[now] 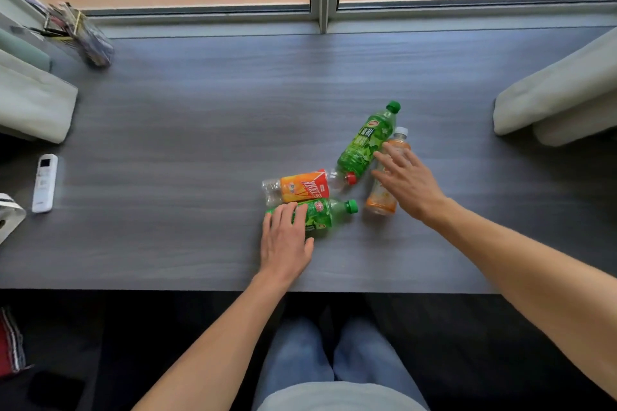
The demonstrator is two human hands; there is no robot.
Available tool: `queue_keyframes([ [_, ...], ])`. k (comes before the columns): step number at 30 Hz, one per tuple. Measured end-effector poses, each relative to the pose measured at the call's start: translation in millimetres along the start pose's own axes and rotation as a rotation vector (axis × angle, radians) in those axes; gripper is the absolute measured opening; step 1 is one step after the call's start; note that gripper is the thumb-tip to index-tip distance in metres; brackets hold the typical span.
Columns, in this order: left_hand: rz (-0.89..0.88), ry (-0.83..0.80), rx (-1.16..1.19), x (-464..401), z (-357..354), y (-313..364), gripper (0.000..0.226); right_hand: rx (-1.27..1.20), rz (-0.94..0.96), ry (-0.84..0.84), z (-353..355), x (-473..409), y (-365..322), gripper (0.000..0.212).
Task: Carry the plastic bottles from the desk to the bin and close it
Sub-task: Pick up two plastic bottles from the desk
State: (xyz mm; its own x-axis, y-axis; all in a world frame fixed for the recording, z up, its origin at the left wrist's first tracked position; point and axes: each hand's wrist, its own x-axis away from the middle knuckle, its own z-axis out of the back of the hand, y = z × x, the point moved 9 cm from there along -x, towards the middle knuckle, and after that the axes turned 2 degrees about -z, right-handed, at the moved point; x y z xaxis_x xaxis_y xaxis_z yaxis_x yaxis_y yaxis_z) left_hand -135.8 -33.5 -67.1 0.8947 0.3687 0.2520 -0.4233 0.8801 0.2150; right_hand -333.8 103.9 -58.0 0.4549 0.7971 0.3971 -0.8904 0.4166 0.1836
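Several plastic bottles lie on the dark grey desk (200, 117). A green bottle with a green cap (325, 215) lies nearest me, and my left hand (285, 240) rests flat on its base end, fingers not closed. Behind it lies an orange-and-red labelled bottle with a red cap (305, 188). A taller green bottle (365, 140) lies diagonally at the right. Beside it lies an orange bottle with a white cap (382, 202). My right hand (409, 178) hovers over that bottle's middle with fingers spread. No bin is in view.
A white remote control (44, 182) lies at the desk's left edge. A pen holder (83, 33) stands at the back left by the window. Pale curtains (561, 97) hang over the desk at both sides. My legs show below the desk's front edge.
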Motion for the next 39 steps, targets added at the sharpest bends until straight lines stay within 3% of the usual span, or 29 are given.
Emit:
queue_keyframes([
  [5,0.030,-0.016,-0.024,-1,-19,-3,0.083,0.074,0.038,0.028,-12,-3,1,0.045],
  [10,0.079,-0.063,0.035,4,-32,1,0.086,-0.015,0.026,-0.024,-27,12,-5,0.054],
  [23,0.271,-0.284,0.260,71,-30,-11,0.062,-0.615,-0.378,-0.092,-78,137,-22,0.039],
  [32,0.187,-0.484,0.241,151,-60,-35,0.055,-0.908,-0.650,-0.239,-127,260,-58,0.038],
  [39,0.008,-0.667,0.091,148,-76,-29,0.055,-1.109,-0.981,-0.307,-167,345,-101,0.045],
])
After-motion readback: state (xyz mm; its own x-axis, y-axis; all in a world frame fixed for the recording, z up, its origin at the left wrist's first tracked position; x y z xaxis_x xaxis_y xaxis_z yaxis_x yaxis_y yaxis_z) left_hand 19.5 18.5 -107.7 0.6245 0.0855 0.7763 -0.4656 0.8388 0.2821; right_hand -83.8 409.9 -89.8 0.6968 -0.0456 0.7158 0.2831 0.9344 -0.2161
